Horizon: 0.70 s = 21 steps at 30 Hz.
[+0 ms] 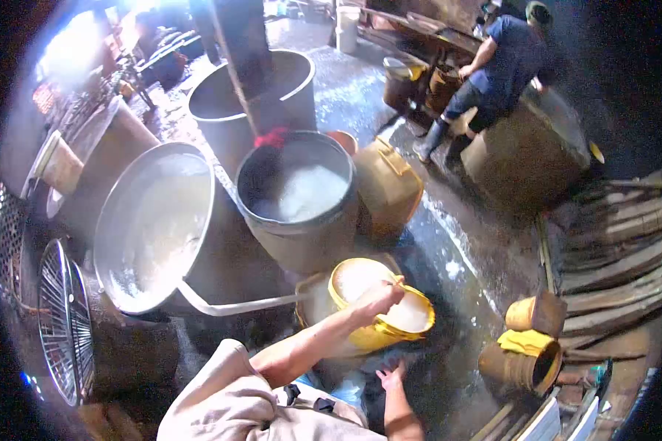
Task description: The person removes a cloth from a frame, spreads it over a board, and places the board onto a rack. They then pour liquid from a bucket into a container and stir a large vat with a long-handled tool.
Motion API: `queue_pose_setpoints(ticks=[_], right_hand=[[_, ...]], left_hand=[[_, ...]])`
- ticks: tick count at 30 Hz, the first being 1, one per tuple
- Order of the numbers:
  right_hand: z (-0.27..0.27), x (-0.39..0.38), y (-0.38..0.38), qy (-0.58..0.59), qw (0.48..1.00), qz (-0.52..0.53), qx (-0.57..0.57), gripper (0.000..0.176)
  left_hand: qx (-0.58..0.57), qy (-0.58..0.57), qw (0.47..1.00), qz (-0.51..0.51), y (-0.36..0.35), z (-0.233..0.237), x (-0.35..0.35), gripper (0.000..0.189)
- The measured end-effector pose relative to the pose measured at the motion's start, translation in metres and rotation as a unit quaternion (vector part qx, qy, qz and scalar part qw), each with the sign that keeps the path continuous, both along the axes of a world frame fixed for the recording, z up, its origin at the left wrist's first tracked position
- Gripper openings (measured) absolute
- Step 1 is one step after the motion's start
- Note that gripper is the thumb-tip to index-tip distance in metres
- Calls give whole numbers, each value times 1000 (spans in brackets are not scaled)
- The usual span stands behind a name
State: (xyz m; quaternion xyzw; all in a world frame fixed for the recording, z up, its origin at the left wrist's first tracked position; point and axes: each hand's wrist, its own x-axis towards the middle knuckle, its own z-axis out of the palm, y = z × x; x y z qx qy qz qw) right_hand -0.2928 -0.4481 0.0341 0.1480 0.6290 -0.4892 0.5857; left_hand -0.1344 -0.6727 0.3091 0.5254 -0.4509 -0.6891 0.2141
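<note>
My left hand is closed at the top of a yellow bucket, which is tilted toward the right and holds whitish, foamy contents. Its fingers seem wrapped round the handle or rim. Just below the bucket, my right hand has its fingers spread and holds nothing. A tan container stands beside the bucket, partly hidden by it. Behind them is a large grey barrel with pale contents. To its left, a wide round vat holds cloudy liquid, and a white pipe runs from near its rim toward the tan container.
Another person bends by a big tub at the upper right. A yellow jerrycan adjoins the barrel. A fan stands at the left. Rusty buckets and stacked wood lie at the right, on wet floor.
</note>
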Motion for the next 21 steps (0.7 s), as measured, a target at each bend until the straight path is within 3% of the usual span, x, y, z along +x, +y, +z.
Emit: queue_pose_setpoints(ticks=[2, 3, 5, 7, 8, 9, 11, 14, 17, 19, 21], right_hand=[[17, 16, -27, -167, 976, -55, -131, 58], [30, 21, -40, -268, 940, -74, -201, 60], [99, 54, -79, -287, 925, -88, -233, 58], [173, 82, -109, -183, 934, -101, -291, 65], [197, 90, -118, -226, 901, -107, -354, 67], [214, 93, -123, -218, 901, -98, -361, 67], [245, 99, -134, -144, 898, -81, -408, 64], [318, 120, -158, -53, 900, -16, -431, 60], [349, 114, -182, 16, 897, 45, -439, 57], [394, 122, -201, 82, 934, 23, -347, 60], [420, 115, -226, 138, 926, 87, -339, 59]], left_hand=[[-88, 128, 986, -65, -14, 45, 15, 19], [-99, 132, 985, -55, -22, 72, 21, 19], [-75, 217, 971, -65, -34, 121, 34, 21], [-86, 236, 963, -97, -51, 156, 48, 22], [-113, 213, 964, -115, -59, 169, 56, 21], [-122, 223, 961, -111, -65, 187, 68, 21], [-239, 119, 959, -98, -74, 215, 96, 19], [-267, 113, 956, -43, -97, 215, 125, 25], [-296, 129, 946, 22, -118, 212, 155, 29], [-312, 146, 936, 69, -128, 203, 176, 31], [-311, 233, 907, 161, -137, 197, 201, 33]])
